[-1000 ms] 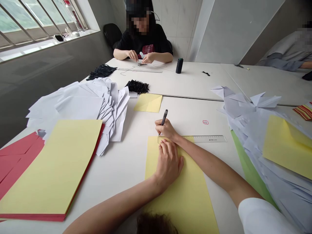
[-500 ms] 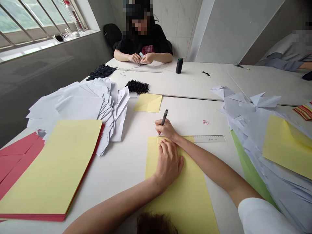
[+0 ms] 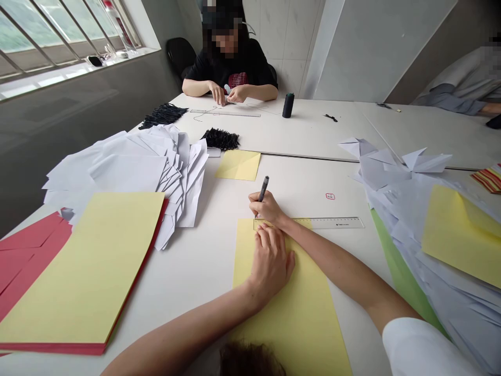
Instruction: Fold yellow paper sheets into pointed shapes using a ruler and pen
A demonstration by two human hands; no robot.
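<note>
A yellow sheet of paper (image 3: 297, 324) lies flat on the white table in front of me. Across its top edge rests a clear ruler (image 3: 332, 223), which sticks out past the sheet on the right. My left hand (image 3: 272, 258) lies on the sheet, fingers extended, with the fingertips at the ruler's lower edge by its left end. Just above it, my right hand (image 3: 270, 208) grips a dark pen (image 3: 264, 188). The pen's tip points down at the ruler's left end, near the sheet's top edge; whether it touches the paper I cannot tell.
At left are a stack of yellow and red paper (image 3: 94, 271) and a heap of white paper (image 3: 129, 167). More white paper (image 3: 407, 209) lies at right. Black cord bundles (image 3: 221, 139) and a black thread spool (image 3: 288, 106) stand farther back. A person (image 3: 230, 68) sits opposite.
My hands, the pen and the ruler hold the same positions. Across the table, the co-worker's hand on the left of the picture has shifted slightly.
</note>
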